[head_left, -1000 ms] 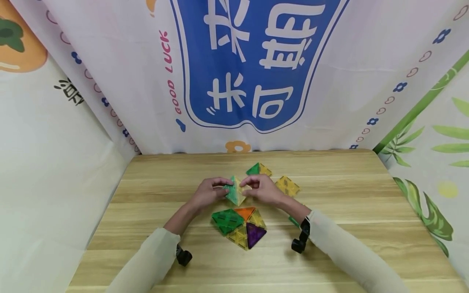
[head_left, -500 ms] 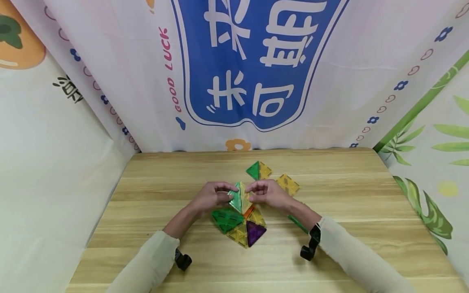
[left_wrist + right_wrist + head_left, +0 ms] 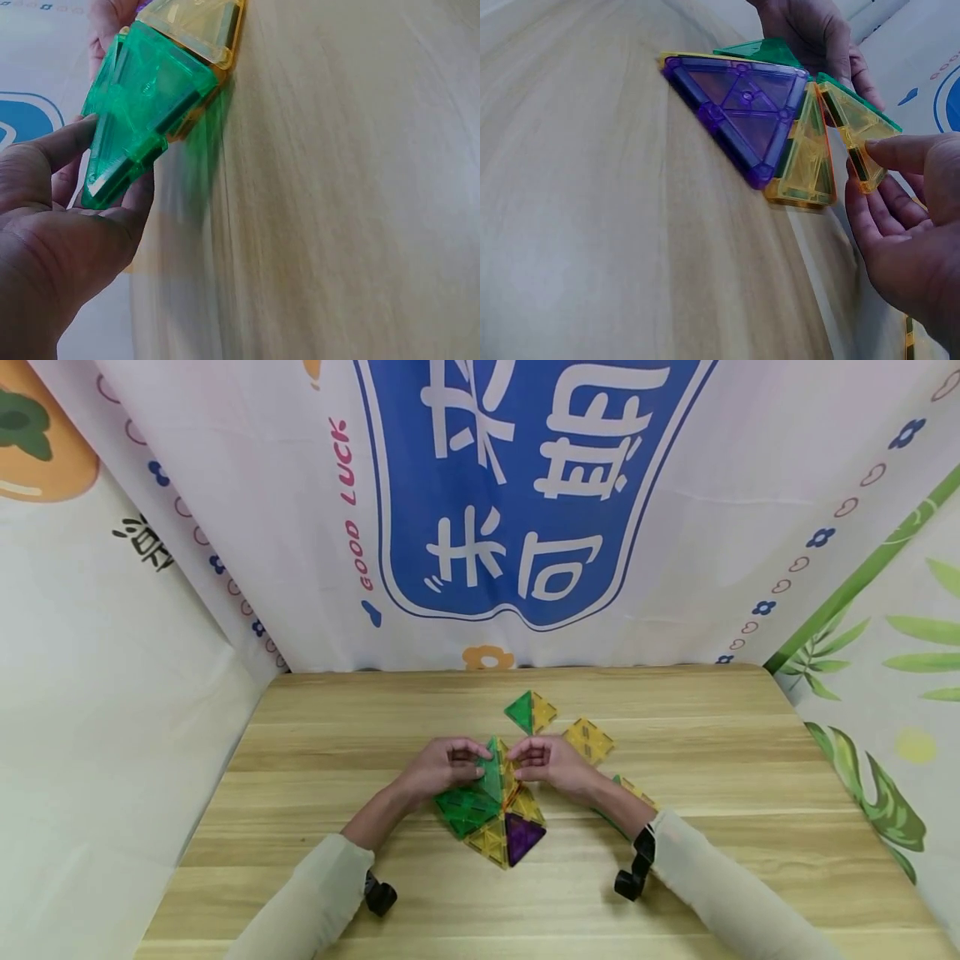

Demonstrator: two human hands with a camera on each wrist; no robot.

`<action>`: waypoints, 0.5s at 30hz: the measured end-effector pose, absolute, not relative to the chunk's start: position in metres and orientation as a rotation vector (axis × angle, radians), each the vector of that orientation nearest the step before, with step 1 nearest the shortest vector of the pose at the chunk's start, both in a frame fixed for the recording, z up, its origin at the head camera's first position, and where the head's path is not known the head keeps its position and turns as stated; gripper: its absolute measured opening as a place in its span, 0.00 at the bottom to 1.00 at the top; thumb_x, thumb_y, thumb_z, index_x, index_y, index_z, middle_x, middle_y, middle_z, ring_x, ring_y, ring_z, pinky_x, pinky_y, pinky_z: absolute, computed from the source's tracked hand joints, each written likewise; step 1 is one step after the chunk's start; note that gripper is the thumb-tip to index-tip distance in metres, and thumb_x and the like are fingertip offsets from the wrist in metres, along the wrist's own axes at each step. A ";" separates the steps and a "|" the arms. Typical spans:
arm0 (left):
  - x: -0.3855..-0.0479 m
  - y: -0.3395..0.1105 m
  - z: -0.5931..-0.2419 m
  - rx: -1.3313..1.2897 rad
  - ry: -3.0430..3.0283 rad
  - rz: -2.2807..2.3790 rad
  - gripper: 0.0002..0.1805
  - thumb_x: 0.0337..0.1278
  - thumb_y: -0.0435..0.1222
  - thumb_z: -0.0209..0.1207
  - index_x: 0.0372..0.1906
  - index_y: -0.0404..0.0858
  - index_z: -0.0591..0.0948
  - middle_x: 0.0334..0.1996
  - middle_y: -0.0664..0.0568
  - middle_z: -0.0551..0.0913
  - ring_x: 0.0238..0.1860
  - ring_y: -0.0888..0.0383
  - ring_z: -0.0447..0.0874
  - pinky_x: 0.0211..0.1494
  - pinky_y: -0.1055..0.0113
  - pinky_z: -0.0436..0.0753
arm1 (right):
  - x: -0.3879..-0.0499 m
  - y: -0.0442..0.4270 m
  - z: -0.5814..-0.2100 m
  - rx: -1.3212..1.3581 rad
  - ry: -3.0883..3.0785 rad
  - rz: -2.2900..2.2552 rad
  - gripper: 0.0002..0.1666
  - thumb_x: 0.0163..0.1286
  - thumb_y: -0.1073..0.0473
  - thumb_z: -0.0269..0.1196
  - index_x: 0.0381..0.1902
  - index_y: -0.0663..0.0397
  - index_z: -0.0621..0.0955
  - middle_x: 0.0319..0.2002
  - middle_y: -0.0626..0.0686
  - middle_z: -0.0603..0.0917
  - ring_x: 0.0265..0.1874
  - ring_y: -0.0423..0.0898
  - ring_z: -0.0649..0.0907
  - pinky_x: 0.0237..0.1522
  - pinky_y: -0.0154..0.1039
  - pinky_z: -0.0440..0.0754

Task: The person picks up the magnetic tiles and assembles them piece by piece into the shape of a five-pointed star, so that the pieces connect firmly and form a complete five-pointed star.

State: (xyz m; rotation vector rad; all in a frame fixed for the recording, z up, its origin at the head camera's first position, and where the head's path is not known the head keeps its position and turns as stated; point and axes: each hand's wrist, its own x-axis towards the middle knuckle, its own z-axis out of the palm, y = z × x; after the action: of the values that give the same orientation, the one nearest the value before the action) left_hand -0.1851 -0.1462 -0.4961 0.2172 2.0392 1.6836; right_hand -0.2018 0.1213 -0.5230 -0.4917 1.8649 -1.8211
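The left hand pinches a green tile and the right hand a yellow tile, both tilted up over a flat cluster (purple tile included), while the right forearm partly hides other tiles.

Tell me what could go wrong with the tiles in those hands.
The green tile in the left hand and yellow tile in the right hand meet at an edge; uneven pulling might separate them. Pressing down could knock the nearby purple tile out of its group. The right forearm crosses other tiles and might sweep them aside.
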 end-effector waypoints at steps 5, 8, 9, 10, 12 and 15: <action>-0.183 -0.148 -0.501 0.307 2.147 1.575 0.09 0.70 0.28 0.65 0.52 0.33 0.85 0.51 0.45 0.86 0.52 0.55 0.85 0.54 0.63 0.86 | -0.198 0.119 -0.523 -0.583 2.053 -1.690 0.14 0.70 0.69 0.71 0.53 0.63 0.85 0.51 0.57 0.87 0.50 0.50 0.87 0.50 0.38 0.88; -0.182 -0.148 -0.502 0.377 2.162 1.534 0.08 0.70 0.26 0.64 0.50 0.32 0.84 0.50 0.44 0.86 0.52 0.52 0.85 0.55 0.62 0.86 | -0.194 0.119 -0.521 -0.653 2.154 -1.614 0.13 0.71 0.67 0.71 0.53 0.61 0.86 0.53 0.59 0.87 0.50 0.51 0.87 0.50 0.37 0.88; -0.181 -0.149 -0.501 0.411 2.175 1.522 0.07 0.70 0.26 0.64 0.50 0.31 0.84 0.49 0.43 0.86 0.52 0.51 0.85 0.55 0.62 0.85 | -0.192 0.119 -0.520 -0.670 2.184 -1.598 0.13 0.72 0.67 0.71 0.53 0.61 0.86 0.53 0.59 0.87 0.50 0.51 0.87 0.50 0.36 0.88; -0.181 -0.149 -0.501 0.435 2.195 1.509 0.07 0.70 0.26 0.64 0.49 0.31 0.84 0.49 0.43 0.86 0.52 0.51 0.85 0.55 0.62 0.85 | -0.190 0.119 -0.519 -0.683 2.216 -1.580 0.13 0.72 0.66 0.71 0.53 0.60 0.86 0.53 0.59 0.87 0.49 0.51 0.88 0.49 0.36 0.88; -0.181 -0.150 -0.497 0.478 2.245 1.498 0.07 0.70 0.27 0.64 0.49 0.31 0.85 0.49 0.43 0.86 0.52 0.50 0.85 0.57 0.61 0.85 | -0.184 0.120 -0.517 -0.700 2.287 -1.551 0.13 0.72 0.64 0.71 0.53 0.60 0.86 0.52 0.58 0.88 0.47 0.49 0.88 0.48 0.35 0.88; -0.182 -0.151 -0.492 0.541 2.336 1.493 0.08 0.72 0.28 0.63 0.51 0.31 0.84 0.51 0.41 0.86 0.55 0.47 0.85 0.60 0.57 0.85 | -0.169 0.120 -0.510 -0.702 2.424 -1.489 0.17 0.71 0.59 0.73 0.53 0.60 0.86 0.50 0.56 0.89 0.45 0.48 0.88 0.47 0.35 0.88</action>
State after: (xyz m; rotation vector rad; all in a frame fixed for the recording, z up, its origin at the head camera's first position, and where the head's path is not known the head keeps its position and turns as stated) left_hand -0.1824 -0.1512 -0.4921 0.5405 2.3355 1.4926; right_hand -0.1685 0.1196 -0.5095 -0.7025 2.4235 -1.4888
